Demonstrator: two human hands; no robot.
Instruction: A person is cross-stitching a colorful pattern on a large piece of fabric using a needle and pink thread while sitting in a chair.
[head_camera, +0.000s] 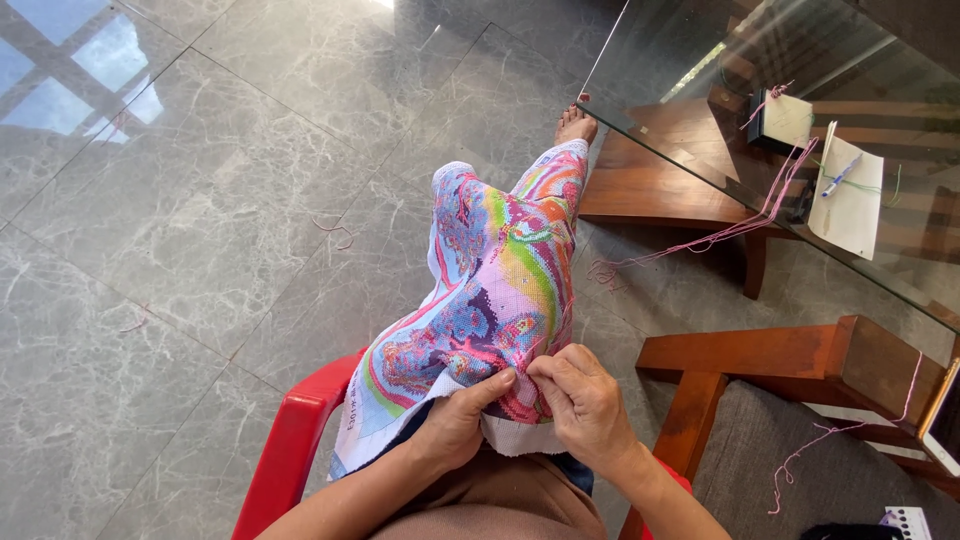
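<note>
Left hand (455, 425): grip is closing on the near edge of the cross-stitch canvas (490, 300), thumb on top. Right hand (585, 400): fingertips are pinching together on the same edge, at the stitched surface. The canvas is draping over the lap and outstretched leg; woven, multicoloured, white border. Pink thread (720, 235) is trailing from the glass tabletop (680, 90). Red plastic chair (295, 440) is sitting underneath.

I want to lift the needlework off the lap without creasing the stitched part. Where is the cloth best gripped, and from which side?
Probably at the plain white margin of the cross-stitch cloth, at its near edge, reached from the person's own side. That strip is bare and lies right by the left hand and right hand, while the stitched part drapes away over the leg.
</note>
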